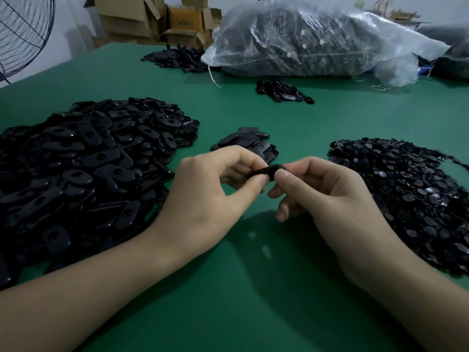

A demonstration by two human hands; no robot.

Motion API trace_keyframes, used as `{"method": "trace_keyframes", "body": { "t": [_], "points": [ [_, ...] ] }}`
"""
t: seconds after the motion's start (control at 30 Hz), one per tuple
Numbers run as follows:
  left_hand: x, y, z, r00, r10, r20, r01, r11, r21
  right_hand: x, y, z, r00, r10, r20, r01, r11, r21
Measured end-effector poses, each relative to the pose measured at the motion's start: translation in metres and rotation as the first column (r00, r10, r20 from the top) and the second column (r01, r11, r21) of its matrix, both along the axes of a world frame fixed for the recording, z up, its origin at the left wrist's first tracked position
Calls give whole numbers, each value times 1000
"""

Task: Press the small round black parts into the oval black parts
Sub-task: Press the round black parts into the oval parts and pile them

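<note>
Green matting [253, 313] is covering the table, with a clear bag [317, 39] of parts and boxes [152, 19] sitting at the back. Both hands are meeting over the middle: the left hand [215, 189] and right hand [327, 194] are pinching one oval part [264, 172] between fingertips, likely pressing a round part in. Big heaps of oval parts [76, 174] and round parts [406, 194] are waiting; the small stack [247, 143] behind the hands may be finished ones, so most work is remaining.

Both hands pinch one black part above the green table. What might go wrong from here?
1. The black part, held in mid-air by the left hand and right hand, may slip and vanish into the oval-part pile or round-part pile.
2. Both hands cover much of it, so a half-seated press might go unnoticed.
</note>
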State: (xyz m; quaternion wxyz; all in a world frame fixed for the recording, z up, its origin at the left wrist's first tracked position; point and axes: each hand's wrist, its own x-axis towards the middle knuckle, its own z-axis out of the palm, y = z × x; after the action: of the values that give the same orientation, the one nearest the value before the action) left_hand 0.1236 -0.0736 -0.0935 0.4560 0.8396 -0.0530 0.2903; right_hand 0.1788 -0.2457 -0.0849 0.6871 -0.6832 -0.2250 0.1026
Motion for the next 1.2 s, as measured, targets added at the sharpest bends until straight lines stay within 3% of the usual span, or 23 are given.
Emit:
{"method": "trace_keyframes", "body": {
  "t": [0.2,0.3,0.4,0.6,0.97,1.07,1.2],
  "points": [
    [-2,0,5,999,25,44,-34,978,205,3,-2,-2,998,-25,-61,24,999,-23],
    [4,4,12,994,89,55,-99,972,214,5,-2,-2,997,-34,-75,32,999,-19],
    [16,14,23,985,170,-13,-166,972,165,8,-3,-2,996,-54,-73,52,998,-23],
    [63,33,41,929,306,-208,-225,913,339,11,-4,-2,998,-41,-42,39,998,-46],
    [98,51,34,859,379,-343,-241,892,383,14,-5,-6,1000,-5,-10,5,998,-58],
    [95,80,38,762,519,-388,-265,795,546,15,-5,-6,1000,-4,7,4,998,-66],
    [85,95,27,673,687,-272,-246,556,794,15,-6,-7,1000,-1,31,3,997,-76]
  ]
}}
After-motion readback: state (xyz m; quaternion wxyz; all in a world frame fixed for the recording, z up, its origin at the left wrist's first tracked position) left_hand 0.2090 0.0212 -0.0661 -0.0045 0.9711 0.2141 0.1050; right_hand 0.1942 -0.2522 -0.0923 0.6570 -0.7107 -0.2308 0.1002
